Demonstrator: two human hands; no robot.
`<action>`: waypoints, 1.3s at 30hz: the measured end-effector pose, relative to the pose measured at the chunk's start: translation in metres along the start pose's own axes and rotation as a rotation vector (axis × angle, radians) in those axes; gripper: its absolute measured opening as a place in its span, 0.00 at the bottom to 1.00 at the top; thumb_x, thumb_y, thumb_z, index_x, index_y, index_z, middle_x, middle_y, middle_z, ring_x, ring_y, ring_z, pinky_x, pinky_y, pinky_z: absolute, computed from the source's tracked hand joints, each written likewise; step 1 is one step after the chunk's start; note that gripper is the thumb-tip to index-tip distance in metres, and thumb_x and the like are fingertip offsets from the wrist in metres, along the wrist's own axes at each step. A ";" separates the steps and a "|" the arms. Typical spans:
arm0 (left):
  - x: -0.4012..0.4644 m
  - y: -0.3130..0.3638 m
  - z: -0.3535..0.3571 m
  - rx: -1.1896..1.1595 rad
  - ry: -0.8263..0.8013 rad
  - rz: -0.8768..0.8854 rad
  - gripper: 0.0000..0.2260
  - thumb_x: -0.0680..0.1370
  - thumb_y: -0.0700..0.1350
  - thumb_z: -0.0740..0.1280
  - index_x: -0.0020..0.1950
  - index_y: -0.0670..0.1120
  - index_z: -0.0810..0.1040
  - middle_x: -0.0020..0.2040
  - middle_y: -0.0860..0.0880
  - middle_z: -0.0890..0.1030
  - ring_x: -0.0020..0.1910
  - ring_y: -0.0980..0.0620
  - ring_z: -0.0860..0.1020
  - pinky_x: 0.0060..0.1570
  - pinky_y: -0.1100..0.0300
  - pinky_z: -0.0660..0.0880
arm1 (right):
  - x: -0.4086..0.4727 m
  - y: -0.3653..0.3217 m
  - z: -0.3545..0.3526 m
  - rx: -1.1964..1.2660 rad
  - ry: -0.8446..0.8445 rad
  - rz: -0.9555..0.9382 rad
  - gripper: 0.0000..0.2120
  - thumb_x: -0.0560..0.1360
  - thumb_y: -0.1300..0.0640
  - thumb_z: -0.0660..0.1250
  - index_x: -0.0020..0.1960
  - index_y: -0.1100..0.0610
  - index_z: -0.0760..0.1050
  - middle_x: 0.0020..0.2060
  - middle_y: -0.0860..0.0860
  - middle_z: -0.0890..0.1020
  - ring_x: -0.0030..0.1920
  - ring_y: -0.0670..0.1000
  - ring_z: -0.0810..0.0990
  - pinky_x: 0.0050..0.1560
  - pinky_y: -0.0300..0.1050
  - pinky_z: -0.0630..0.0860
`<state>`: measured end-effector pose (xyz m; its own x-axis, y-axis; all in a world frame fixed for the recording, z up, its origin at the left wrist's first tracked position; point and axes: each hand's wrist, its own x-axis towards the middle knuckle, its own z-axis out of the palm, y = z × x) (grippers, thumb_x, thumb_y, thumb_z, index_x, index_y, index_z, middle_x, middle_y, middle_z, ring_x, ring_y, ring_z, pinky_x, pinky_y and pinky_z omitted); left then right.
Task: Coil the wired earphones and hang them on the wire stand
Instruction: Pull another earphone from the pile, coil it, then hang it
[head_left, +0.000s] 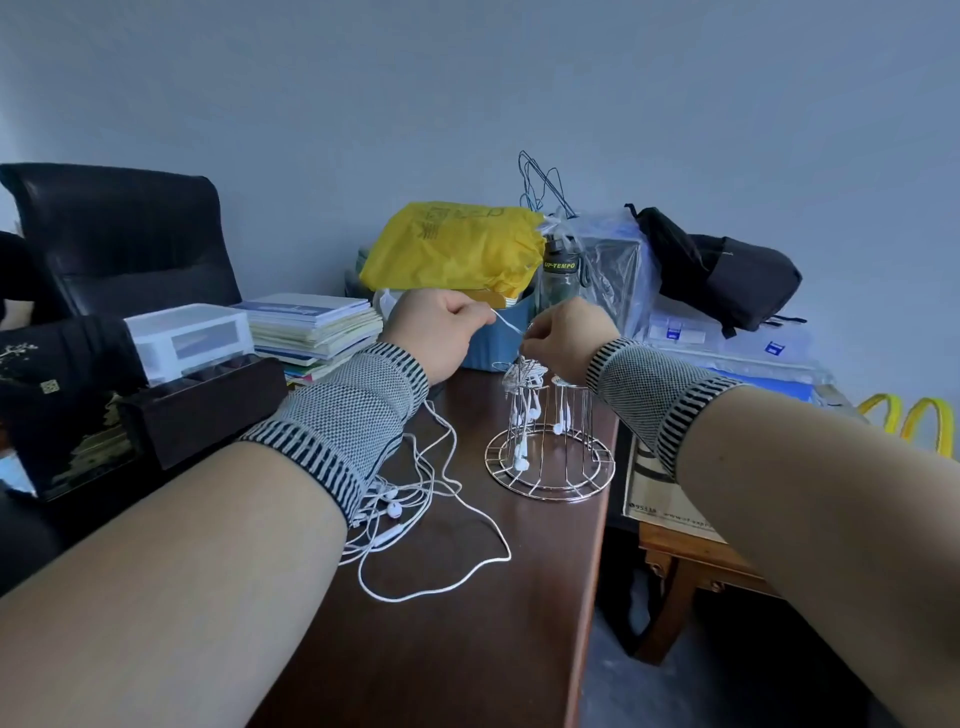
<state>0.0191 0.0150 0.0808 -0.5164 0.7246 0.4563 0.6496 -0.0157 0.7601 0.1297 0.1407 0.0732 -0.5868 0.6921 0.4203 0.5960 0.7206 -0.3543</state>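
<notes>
Head view: loose earphones (415, 499) beside wire stand (550, 457)

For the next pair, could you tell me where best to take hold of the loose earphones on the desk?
Probably pinch the loose earphones at the big open cable loop, coming from above on the near right; it lies flat, clear of the tangle under the left forearm.

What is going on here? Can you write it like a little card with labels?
left hand: left hand pinches a white cable above the stand
right hand: right hand pinches the same cable's other end
stand: wire stand on the dark table, earphones already hanging on it
still loose: tangled earphones lying on the table left of the stand
behind: yellow bag, stack of books
</notes>
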 end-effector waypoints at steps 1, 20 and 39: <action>0.000 -0.001 0.001 0.009 -0.003 -0.014 0.08 0.78 0.49 0.66 0.43 0.51 0.83 0.20 0.58 0.71 0.27 0.55 0.67 0.32 0.59 0.67 | 0.000 0.001 -0.001 0.003 0.021 0.006 0.10 0.75 0.53 0.67 0.49 0.57 0.84 0.42 0.52 0.84 0.42 0.51 0.82 0.47 0.46 0.80; -0.002 -0.012 0.002 0.131 -0.012 -0.049 0.10 0.77 0.48 0.67 0.47 0.44 0.85 0.36 0.46 0.79 0.36 0.51 0.73 0.37 0.61 0.67 | 0.000 0.005 0.003 0.048 -0.155 0.069 0.04 0.74 0.57 0.69 0.42 0.57 0.81 0.38 0.53 0.85 0.43 0.51 0.84 0.47 0.49 0.82; -0.088 -0.023 0.009 0.406 -0.371 0.039 0.09 0.77 0.48 0.68 0.40 0.47 0.83 0.30 0.52 0.76 0.32 0.54 0.72 0.34 0.61 0.67 | -0.138 -0.004 0.044 0.262 0.020 -0.251 0.12 0.75 0.62 0.66 0.57 0.55 0.81 0.50 0.49 0.85 0.49 0.48 0.82 0.52 0.28 0.68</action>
<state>0.0546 -0.0427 0.0188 -0.3040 0.9242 0.2311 0.8653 0.1664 0.4728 0.1846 0.0441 -0.0206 -0.6849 0.4931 0.5364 0.2728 0.8562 -0.4387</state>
